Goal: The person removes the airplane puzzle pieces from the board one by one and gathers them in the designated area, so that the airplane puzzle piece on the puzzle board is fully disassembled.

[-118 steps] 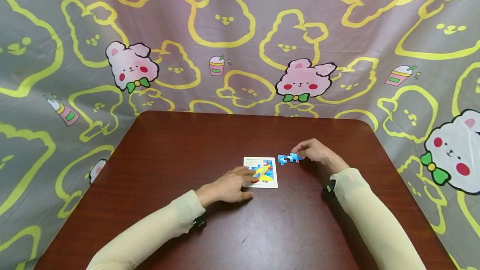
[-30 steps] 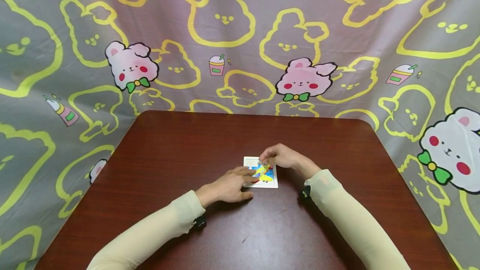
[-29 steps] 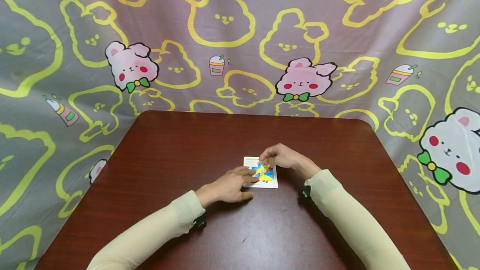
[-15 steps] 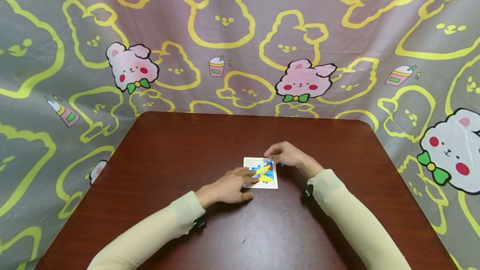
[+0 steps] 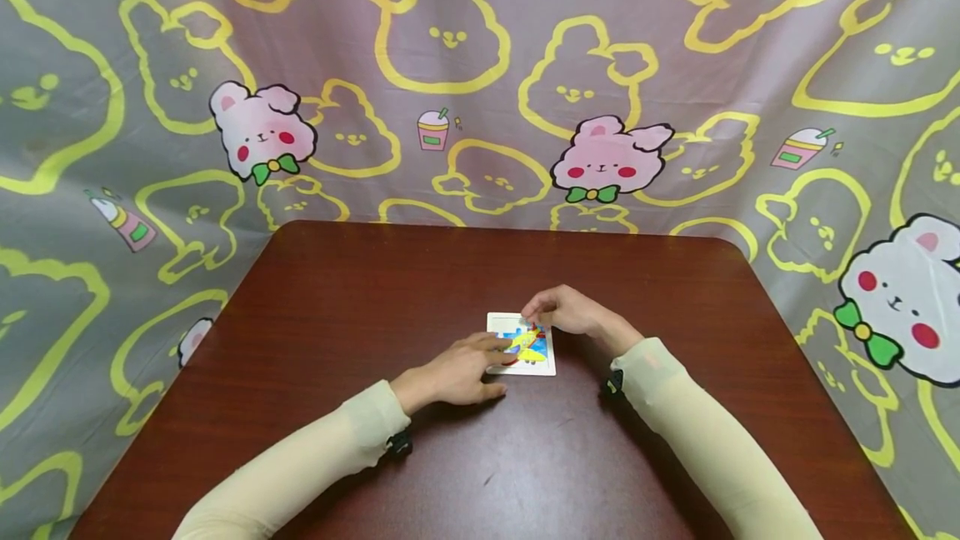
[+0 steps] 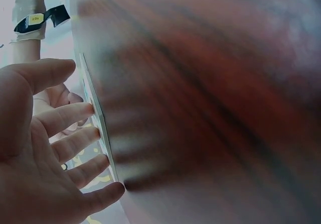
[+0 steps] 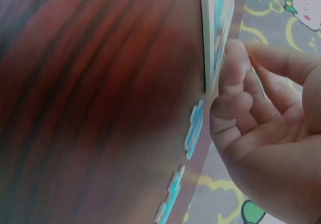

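In the head view, your left hand (image 5: 459, 370) lies spread on the puzzle tray (image 5: 552, 368), mid-frame; your right hand (image 5: 573, 311) bends at its upper-right corner. In the left wrist view, your fingers (image 6: 76, 143) touch it. In the right wrist view, two loose pieces (image 7: 194, 130) lie lower centre; whether your right fingertips (image 7: 235, 63) pinch anything, you cannot tell

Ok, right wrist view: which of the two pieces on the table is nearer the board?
The upper piece, just below the board's end (board). The lower piece lies farther off, near the picture's bottom edge.
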Demonstrator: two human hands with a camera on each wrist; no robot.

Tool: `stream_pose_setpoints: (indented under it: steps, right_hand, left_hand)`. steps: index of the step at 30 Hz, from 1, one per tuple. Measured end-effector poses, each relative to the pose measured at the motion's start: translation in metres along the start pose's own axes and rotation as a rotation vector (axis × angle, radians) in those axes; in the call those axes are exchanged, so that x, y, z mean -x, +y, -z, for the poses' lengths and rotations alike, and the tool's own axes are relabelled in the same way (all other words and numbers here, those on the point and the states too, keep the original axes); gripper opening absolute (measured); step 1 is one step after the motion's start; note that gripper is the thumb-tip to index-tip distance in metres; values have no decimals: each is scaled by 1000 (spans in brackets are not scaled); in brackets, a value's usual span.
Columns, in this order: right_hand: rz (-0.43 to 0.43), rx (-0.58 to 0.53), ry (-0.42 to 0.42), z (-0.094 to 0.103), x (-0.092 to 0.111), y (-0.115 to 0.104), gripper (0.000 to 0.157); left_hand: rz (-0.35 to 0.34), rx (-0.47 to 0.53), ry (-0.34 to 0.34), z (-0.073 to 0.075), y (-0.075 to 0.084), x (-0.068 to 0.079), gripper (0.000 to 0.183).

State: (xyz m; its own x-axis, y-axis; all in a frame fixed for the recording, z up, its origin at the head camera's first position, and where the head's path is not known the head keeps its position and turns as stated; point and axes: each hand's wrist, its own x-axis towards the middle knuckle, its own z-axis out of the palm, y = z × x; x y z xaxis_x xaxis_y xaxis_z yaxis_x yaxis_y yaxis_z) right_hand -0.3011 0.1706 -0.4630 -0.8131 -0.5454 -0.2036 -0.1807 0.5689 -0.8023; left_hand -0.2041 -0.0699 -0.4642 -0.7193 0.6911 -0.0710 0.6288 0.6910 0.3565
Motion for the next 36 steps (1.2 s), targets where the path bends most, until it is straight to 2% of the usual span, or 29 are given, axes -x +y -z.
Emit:
stream_pose_setpoints:
  steps: [5, 22, 30, 36]
  right_hand:
    - [22, -13, -77, -3, -2, -5, 21]
    - [63, 20, -109, -4, -1, -3, 25]
    - [44, 71, 23, 2, 2, -1, 23]
    - [27, 110, 52, 0, 0, 5, 19]
  left_hand:
    - [-4, -3, 1, 0, -1, 0, 52]
    - [-3, -10, 7, -1, -1, 0, 53]
    - [1, -23, 6, -1, 0, 0, 54]
    - [0, -23, 5, -1, 0, 0, 54]
